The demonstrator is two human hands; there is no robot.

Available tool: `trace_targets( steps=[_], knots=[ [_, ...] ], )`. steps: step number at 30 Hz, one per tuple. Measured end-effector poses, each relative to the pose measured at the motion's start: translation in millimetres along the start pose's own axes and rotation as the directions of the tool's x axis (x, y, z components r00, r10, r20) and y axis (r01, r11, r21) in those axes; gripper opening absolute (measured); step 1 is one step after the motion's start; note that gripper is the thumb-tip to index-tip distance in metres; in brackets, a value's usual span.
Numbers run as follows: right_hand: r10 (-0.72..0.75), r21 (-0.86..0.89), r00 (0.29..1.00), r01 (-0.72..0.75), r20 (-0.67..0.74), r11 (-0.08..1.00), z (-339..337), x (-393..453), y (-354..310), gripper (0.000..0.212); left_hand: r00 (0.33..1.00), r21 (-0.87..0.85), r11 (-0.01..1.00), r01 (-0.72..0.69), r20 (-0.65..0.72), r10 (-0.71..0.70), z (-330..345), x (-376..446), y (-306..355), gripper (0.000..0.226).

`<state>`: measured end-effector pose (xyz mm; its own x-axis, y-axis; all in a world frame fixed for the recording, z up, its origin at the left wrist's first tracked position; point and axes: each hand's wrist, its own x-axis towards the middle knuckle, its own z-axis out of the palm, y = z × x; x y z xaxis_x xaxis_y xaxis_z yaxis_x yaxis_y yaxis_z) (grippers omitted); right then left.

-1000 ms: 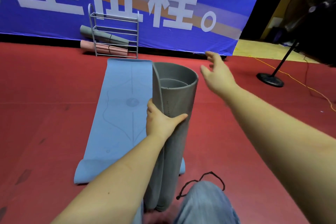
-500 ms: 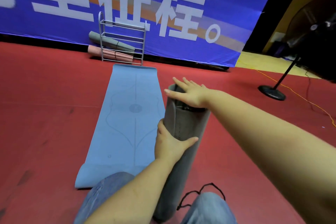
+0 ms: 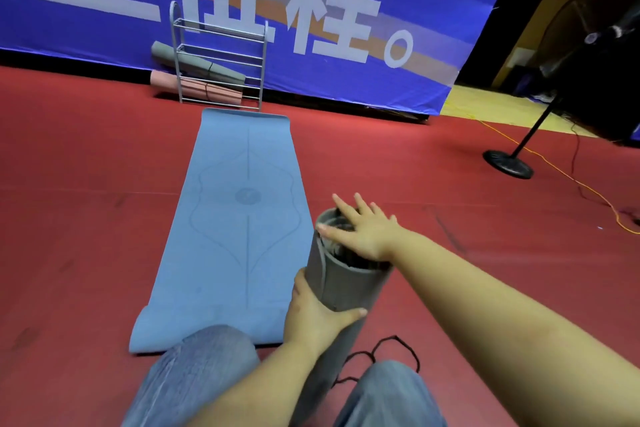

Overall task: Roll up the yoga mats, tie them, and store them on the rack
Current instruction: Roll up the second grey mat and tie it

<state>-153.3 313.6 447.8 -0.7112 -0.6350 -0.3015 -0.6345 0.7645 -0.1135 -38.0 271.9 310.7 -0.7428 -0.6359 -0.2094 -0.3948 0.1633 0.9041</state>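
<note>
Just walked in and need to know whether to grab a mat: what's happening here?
A person is tidying up yoga mats. Their left hand grips the side of a rolled grey mat standing on end, while the right hand lies flat on its top end. A black cord lies on the red floor beside it, not tied on yet. A blue mat lies unrolled, and two rolled mats already rest on the rack.

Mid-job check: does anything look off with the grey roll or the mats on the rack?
The grey roll stands on end, its top layers uneven under the flat right hand; the left hand grips its side. It is untied: the black cord lies on the floor. On the rack, the grey mat sits slanted.
</note>
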Motion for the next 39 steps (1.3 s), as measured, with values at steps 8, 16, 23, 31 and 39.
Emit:
trace_targets(
  steps=[8, 16, 23, 31, 39],
  knots=[
    [-0.100, 0.037, 0.966, 0.112, -0.239, 0.993, -19, 9, -13, 0.080, 1.000, -0.006, 1.000, 0.013, 0.026, -0.013, -2, 11, -4, 0.124],
    [-0.041, 0.012, 0.997, 0.042, -0.072, 0.999, 39, 9, 2, 0.084, 0.996, -0.023, 0.999, 0.049, 0.074, -0.047, 9, 9, -20, 0.125],
    [-0.065, 0.096, 0.990, 0.077, -0.123, 0.992, -24, 22, -3, 0.074, 0.998, -0.047, 0.998, 0.029, 0.057, -0.026, 12, 8, -19, 0.121],
    [0.031, 0.051, 0.999, -0.029, -0.035, 0.998, 45, 10, 8, 0.085, 0.992, -0.068, 0.995, 0.077, 0.100, -0.070, 17, 11, -31, 0.131],
    [0.238, 0.370, 0.967, -0.188, -0.095, 0.910, 38, 3, 34, 0.102, 0.994, -0.035, 0.997, 0.067, 0.084, -0.064, 13, 5, -28, 0.123]
  ],
)
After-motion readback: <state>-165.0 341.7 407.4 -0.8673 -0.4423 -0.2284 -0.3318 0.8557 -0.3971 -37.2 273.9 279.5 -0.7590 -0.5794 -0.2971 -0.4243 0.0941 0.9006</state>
